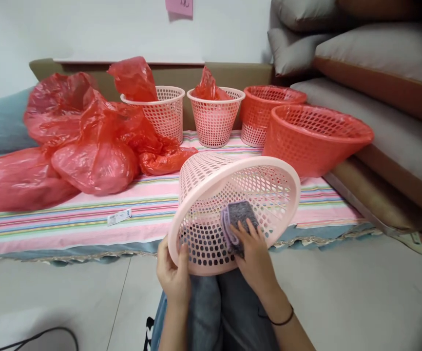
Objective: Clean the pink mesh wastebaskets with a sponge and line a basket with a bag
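Observation:
A pink perforated plastic basket point(200, 190) lies tilted over my lap, its open mouth turned toward me. My left hand point(174, 275) grips the near-left rim, with the thumb inside and the fingers outside. Inside the basket, my right hand point(255, 258) holds a folded grey and purple cloth point(240, 219) against the lower wall. The fingers of that hand are bent over the cloth.
Behind, on a striped sheet point(152, 204), stand pink baskets point(167, 112) with red bags in them and two baskets covered in red plastic point(298, 146). Filled red bags point(94, 165) lie left, near a white label point(119, 217). Cushions point(379, 63) are stacked right.

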The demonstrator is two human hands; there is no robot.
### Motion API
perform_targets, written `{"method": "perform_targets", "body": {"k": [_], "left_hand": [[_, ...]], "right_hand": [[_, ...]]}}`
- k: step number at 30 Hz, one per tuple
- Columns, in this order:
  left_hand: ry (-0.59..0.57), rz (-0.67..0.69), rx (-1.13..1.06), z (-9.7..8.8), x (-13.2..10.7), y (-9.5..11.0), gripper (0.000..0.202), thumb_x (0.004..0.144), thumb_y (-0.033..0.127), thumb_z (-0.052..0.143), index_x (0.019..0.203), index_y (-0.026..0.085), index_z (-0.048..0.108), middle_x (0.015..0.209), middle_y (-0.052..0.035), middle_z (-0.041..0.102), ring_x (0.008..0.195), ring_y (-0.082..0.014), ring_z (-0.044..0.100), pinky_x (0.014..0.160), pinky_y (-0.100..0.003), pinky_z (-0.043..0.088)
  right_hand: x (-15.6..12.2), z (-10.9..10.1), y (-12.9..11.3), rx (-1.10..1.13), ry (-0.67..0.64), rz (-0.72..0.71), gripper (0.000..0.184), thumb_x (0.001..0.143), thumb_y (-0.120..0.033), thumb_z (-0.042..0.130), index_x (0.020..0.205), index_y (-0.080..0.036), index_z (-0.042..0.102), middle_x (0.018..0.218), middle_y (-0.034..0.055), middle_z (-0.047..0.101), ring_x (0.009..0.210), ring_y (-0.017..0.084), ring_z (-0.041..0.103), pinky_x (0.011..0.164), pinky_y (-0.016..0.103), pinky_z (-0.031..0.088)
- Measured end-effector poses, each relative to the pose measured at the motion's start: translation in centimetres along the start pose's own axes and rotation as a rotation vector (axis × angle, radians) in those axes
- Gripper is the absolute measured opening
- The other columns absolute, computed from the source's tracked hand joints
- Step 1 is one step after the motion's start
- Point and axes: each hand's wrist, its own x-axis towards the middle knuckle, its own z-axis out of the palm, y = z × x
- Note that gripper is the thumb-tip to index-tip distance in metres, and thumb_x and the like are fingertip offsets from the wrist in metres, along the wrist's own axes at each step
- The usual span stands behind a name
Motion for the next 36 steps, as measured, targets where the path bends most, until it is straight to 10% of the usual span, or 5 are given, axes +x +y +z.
{"method": "perform_targets", "body": {"k": [11,16,22,29,36], "left_hand": [[0.035,-0.006,-0.070,-0.4,0.1,0.0,0.049,0.084,0.060,0.056,0.111,0.020,0.061,0.115,-0.0094,0.066,0.111,-0.0259,0.062,0.097,-0.037,0.047],[-0.080,0.091,0.103,-1.6,-0.1,0.6,0.032,0.085,0.041,0.065,0.111,0.021,0.063,0.117,-0.0071,0.066,0.113,-0.0235,0.060,0.100,-0.034,0.043],[-0.179,0.043,0.066,-1.8,0.3,1.8,0.028,0.084,0.035,0.068,0.109,0.022,0.065,0.115,-0.0061,0.067,0.112,-0.0227,0.061,0.101,-0.034,0.044],[-0.192,-0.065,0.092,-2.0,0.6,3.3,0.030,0.078,0.040,0.073,0.102,0.022,0.069,0.105,-0.0038,0.069,0.100,-0.0205,0.064,0.082,-0.026,0.051],[-0.201,-0.121,0.034,-3.3,0.7,2.3,0.037,0.077,0.040,0.075,0.108,0.022,0.068,0.111,-0.0058,0.069,0.105,-0.0220,0.064,0.084,-0.028,0.052]], "right_hand": [[-3.9,2.7,-6.2,1.198,-0.083,0.450,0.056,0.079,-0.064,0.061,0.121,-0.026,0.066,0.116,0.0086,0.072,0.112,0.030,0.065,0.100,0.052,0.050],[-2.1,-0.8,-3.5,0.718,0.210,0.258,0.050,0.083,-0.048,0.064,0.125,-0.022,0.064,0.126,0.0099,0.067,0.129,0.030,0.053,0.111,0.052,0.039],[-0.9,0.9,-0.4,-0.096,-0.009,-0.050,0.054,0.075,-0.011,0.062,0.128,-0.023,0.062,0.145,0.0116,0.052,0.146,0.038,0.026,0.116,0.068,0.015],[-3.8,4.3,-4.5,0.700,-0.229,0.073,0.042,0.088,-0.043,0.058,0.128,-0.031,0.062,0.136,0.0053,0.060,0.137,0.026,0.045,0.114,0.049,0.037],[-3.8,1.1,-3.4,0.797,0.157,0.325,0.051,0.084,-0.051,0.062,0.124,-0.020,0.064,0.129,0.0110,0.065,0.124,0.029,0.057,0.108,0.049,0.043]]}}
